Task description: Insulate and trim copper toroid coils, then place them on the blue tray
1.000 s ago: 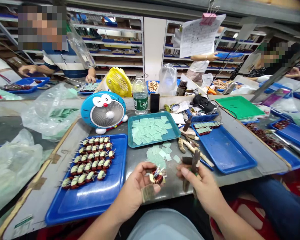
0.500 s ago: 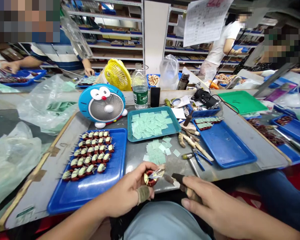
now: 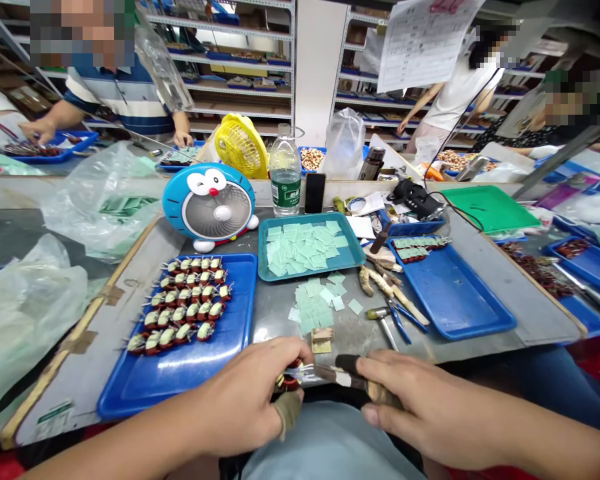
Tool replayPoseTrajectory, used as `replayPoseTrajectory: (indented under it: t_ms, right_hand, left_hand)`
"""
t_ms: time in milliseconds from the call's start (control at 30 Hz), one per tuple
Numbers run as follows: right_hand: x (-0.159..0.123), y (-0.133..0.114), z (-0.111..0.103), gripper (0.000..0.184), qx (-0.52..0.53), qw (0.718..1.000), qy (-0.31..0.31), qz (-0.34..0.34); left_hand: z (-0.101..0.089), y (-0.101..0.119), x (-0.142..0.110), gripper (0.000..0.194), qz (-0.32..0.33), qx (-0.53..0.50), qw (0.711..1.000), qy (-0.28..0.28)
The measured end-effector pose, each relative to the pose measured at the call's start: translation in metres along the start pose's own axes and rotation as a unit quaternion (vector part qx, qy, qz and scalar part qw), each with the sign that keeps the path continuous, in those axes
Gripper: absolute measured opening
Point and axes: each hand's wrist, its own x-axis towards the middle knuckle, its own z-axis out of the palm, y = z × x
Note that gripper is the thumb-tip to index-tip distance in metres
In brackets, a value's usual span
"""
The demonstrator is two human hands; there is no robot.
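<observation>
My left hand (image 3: 253, 387), a finger cot on its thumb, is closed around a ring-shaped coil (image 3: 290, 383) wound with red-brown wire. The fingers hide part of the coil. My right hand (image 3: 410, 390) grips a hand tool (image 3: 347, 378) with a wrapped handle; its dark tip reaches the coil, and its exact kind is unclear. Just beyond my hands, a small wooden block (image 3: 323, 335) rests on the bench beside loose pale green squares (image 3: 313, 307). Finished-looking coils (image 3: 193, 293) stand in rows in the blue tray (image 3: 175, 380) on the left.
A teal tray (image 3: 355, 257) holds more green squares. Pliers (image 3: 400, 323) and a hammer (image 3: 380, 315) lie right of centre, beside another blue tray (image 3: 460, 300). A cartoon fan (image 3: 210, 200) and a water bottle (image 3: 286, 173) stand behind. Co-workers sit across the bench.
My left hand has turned over the coil and moved slightly down and left, covering more of it. The wooden block is now exposed on the bench. The tool tip has shifted left toward the coil.
</observation>
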Motion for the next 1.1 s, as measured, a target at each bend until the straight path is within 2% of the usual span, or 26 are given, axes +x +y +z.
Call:
replayPoseTrajectory:
  t_ms: [133, 267, 400, 500, 567, 633, 733, 800, 967, 1100]
  right_hand:
    - [0.003, -0.006, -0.005, 0.008, -0.012, 0.999, -0.029, -0.017]
    - [0.005, -0.010, -0.009, 0.013, -0.018, 0.999, -0.040, -0.024]
    - [0.004, -0.024, -0.012, 0.011, -0.033, 0.997, -0.066, -0.014]
    - [-0.002, -0.033, -0.008, 0.011, -0.039, 0.998, -0.042, -0.007]
    - [-0.007, -0.030, 0.000, 0.011, -0.034, 0.999, -0.012, -0.025]
    - [-0.008, -0.019, 0.012, 0.014, -0.026, 0.997, -0.013, -0.066]
    - [-0.004, 0.001, 0.029, 0.021, -0.020, 0.991, -0.048, -0.123]
    - [-0.001, 0.005, 0.032, 0.020, -0.040, 0.992, -0.041, -0.117]
    - [-0.006, -0.017, 0.010, 0.017, -0.022, 0.999, 0.017, -0.033]
    - [-0.009, -0.032, 0.000, 0.014, 0.004, 0.999, 0.018, -0.045]
  left_hand:
    - [-0.006, 0.003, -0.003, 0.029, 0.009, 0.014, 1.000, -0.018]
    - [-0.002, -0.001, -0.005, 0.019, 0.010, 0.004, 1.000, -0.009]
    - [0.002, -0.004, -0.004, 0.023, 0.018, -0.001, 1.000, 0.003]
    - [0.000, 0.001, -0.006, 0.018, 0.049, 0.012, 0.999, 0.010]
    - [-0.002, 0.008, -0.012, 0.013, 0.078, 0.010, 0.997, 0.018]
    - [-0.002, 0.015, -0.021, 0.012, 0.099, -0.009, 0.995, 0.026]
    - [0.004, 0.021, -0.032, 0.017, 0.090, -0.022, 0.995, 0.047]
    - [0.006, 0.018, -0.034, 0.017, 0.075, -0.021, 0.995, 0.057]
    - [-0.001, 0.006, -0.023, 0.010, 0.044, -0.008, 0.996, 0.076]
    - [-0.003, 0.003, -0.019, 0.015, 0.043, 0.017, 0.996, 0.079]
